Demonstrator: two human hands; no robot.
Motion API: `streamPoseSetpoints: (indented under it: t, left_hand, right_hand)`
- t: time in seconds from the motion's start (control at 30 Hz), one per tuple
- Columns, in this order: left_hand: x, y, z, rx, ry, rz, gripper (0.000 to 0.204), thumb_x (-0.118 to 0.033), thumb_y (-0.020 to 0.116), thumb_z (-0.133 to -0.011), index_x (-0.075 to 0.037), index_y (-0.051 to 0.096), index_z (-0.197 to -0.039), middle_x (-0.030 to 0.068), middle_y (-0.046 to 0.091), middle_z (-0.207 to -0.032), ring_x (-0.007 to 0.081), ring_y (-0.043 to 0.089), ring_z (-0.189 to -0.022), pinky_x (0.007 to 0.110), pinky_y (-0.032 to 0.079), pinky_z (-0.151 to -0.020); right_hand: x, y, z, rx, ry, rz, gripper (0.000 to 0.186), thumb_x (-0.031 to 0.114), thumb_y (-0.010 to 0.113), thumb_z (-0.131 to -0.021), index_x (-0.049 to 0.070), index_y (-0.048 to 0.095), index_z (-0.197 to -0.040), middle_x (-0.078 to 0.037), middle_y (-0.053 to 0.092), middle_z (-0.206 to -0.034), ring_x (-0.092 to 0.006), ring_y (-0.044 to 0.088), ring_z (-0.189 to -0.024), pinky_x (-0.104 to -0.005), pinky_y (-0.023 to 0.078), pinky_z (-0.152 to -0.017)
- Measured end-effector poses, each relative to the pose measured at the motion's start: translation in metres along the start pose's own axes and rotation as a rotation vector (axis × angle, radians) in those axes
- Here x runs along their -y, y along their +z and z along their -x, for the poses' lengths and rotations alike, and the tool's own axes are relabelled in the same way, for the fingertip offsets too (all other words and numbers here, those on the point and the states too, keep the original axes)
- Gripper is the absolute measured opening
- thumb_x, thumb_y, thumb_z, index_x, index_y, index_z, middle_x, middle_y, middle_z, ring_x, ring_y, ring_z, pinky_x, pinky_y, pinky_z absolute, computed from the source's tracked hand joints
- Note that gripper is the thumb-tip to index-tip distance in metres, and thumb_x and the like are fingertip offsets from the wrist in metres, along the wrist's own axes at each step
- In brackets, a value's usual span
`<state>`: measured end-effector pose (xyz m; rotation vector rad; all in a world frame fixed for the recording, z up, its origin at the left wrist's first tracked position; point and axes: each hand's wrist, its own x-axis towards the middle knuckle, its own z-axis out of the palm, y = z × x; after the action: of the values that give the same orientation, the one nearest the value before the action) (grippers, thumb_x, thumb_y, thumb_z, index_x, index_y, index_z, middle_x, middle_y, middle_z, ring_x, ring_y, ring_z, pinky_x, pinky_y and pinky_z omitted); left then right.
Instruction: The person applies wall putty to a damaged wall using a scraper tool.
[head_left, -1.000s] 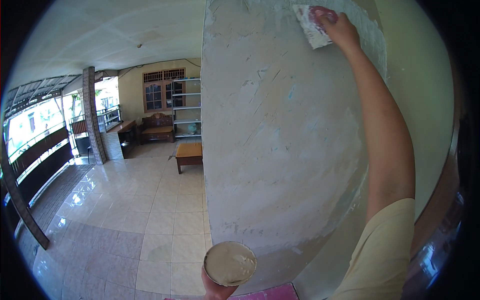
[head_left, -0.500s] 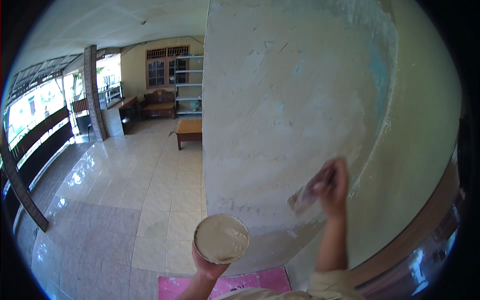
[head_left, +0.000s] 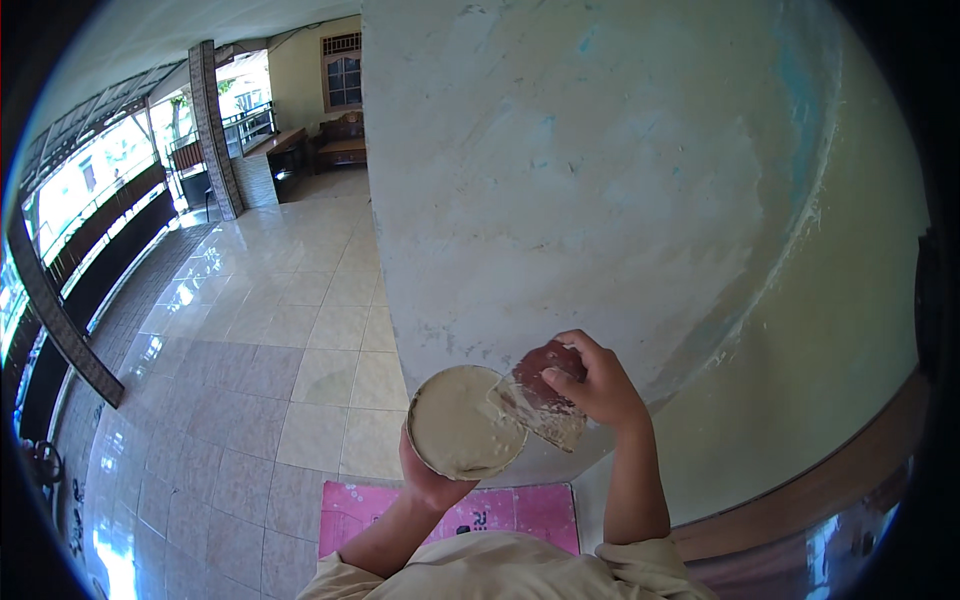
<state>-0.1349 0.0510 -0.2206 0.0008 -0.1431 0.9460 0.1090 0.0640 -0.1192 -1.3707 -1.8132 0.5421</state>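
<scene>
My left hand (head_left: pixel 432 480) grips a round tub of beige putty (head_left: pixel 462 425) from below and its left side. In my right hand (head_left: pixel 600 385) is a putty scraper (head_left: pixel 548 385) with a reddish-brown grip, held between thumb and fingers. Its wide blade, smeared with putty, meets the right rim of the tub. Behind both hands stands the wall (head_left: pixel 560 230), coated in patchy grey-beige putty with some bluish spots. Fingers under the tub are mostly hidden.
A pink mat (head_left: pixel 350 510) lies on the floor below my hands. Glossy tiles (head_left: pixel 250 350) stretch to the left toward a pillar (head_left: pixel 213 130) and a dark railing (head_left: pixel 110 250). A wooden bench (head_left: pixel 342 142) sits at the back. Brown wood (head_left: pixel 800 520) edges the lower right.
My right hand has brought the scraper down and left from the wall to the tub's rim. The tub appears slightly higher and further right; the view has shifted too.
</scene>
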Motion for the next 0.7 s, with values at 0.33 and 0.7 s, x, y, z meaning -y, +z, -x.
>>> streamPoseSetpoints:
  t: [0.33, 0.7]
  left_hand:
    - [0.026, -0.002, -0.002, 0.053, 0.004, -0.034, 0.065, -0.054, 0.038, -0.101, -0.011, 0.042, -0.15, 0.0127, 0.044, -0.153, 0.0347, 0.045, -0.138, 0.057, 0.036, -0.114]
    - [0.045, -0.011, -0.012, 0.056, 0.047, 0.006, 0.066, -0.055, 0.039, -0.1, -0.013, 0.041, -0.151, 0.0125, 0.042, -0.154, 0.0351, 0.043, -0.14, 0.058, 0.035, -0.114]
  right_hand:
    - [-0.017, -0.017, -0.001, 0.139, 0.056, 0.132, 0.044, 0.033, 0.075, -0.088, 0.003, 0.06, -0.117, -0.021, 0.072, -0.095, -0.0353, 0.071, -0.088, -0.0407, 0.054, -0.079]
    - [-0.046, -0.027, -0.005, 0.26, 0.055, -0.271, 0.034, 0.021, 0.072, -0.093, 0.002, 0.06, -0.118, -0.013, 0.073, -0.1, -0.0181, 0.069, -0.092, -0.0335, 0.053, -0.083]
